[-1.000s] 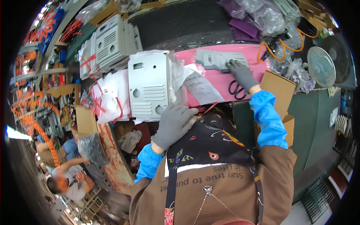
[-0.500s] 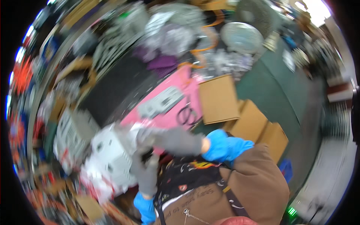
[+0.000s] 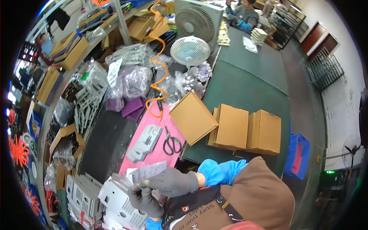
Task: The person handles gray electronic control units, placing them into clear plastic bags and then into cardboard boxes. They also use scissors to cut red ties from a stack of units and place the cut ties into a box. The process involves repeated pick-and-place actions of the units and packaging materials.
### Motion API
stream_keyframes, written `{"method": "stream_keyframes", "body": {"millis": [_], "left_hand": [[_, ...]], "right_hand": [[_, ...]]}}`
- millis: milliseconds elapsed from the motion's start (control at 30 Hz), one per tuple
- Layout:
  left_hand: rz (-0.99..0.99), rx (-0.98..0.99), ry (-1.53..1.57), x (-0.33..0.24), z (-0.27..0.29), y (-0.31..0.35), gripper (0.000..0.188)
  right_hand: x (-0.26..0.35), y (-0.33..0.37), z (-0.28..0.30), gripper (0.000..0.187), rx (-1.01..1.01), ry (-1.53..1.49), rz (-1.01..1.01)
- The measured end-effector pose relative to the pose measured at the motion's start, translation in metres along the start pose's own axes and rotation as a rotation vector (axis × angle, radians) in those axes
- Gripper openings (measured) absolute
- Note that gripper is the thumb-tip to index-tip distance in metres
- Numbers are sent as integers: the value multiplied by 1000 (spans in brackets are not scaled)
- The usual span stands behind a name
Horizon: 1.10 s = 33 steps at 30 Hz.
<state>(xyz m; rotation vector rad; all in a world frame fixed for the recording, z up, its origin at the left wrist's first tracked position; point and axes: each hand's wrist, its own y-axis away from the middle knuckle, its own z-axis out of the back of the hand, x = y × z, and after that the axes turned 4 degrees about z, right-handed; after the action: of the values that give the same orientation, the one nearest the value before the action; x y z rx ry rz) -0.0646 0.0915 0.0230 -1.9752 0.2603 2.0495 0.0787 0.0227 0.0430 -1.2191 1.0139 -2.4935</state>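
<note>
White panel (image 3: 118, 201) lies face up beside pink sheet (image 3: 159, 155); we cannot tell whether our left hand (image 3: 147, 201) touches it. Long axis runs upper left to lower right, rectangular cut-out end pointing upper left. Flat, pale face shows round holes, row of slots. Our right hand (image 3: 172, 181) overlaps paper (image 3: 149, 169); both hands' fingers curled, whether clamped we cannot tell.

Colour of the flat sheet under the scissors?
Plain pink: the flat sheet under the black-handled metal scissors shows best in the head view.
</note>
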Motion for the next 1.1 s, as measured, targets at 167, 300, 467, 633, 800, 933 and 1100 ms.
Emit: {"method": "stream_keyframes", "body": {"millis": [167,300,467,633,800,933,1100], "left_hand": [[41,107,103,-23,2,-7,27],[77,232,269,-38,21,-10,26],[6,163,-39,-43,54,-8,14],[-51,246,57,-40,107,-2,17],[209,178,548,-26,180,27,13],[320,-88,897,-5,219,55,10],[294,-516,430,47,302,68,15]], "right_hand": [[4,-2,-7,44,-15,163,18],[20,-15,-10,47,7,-19,8],[39,-29,-39,50,47,-585,-461],[31,-27,-74,33,-94,-851,-603],[37,-15,-109,43,-226,-450,-727],[54,-10,-141,47,-315,-568,-739],[53,-31,-165,45,-411,-272,-673]]}}
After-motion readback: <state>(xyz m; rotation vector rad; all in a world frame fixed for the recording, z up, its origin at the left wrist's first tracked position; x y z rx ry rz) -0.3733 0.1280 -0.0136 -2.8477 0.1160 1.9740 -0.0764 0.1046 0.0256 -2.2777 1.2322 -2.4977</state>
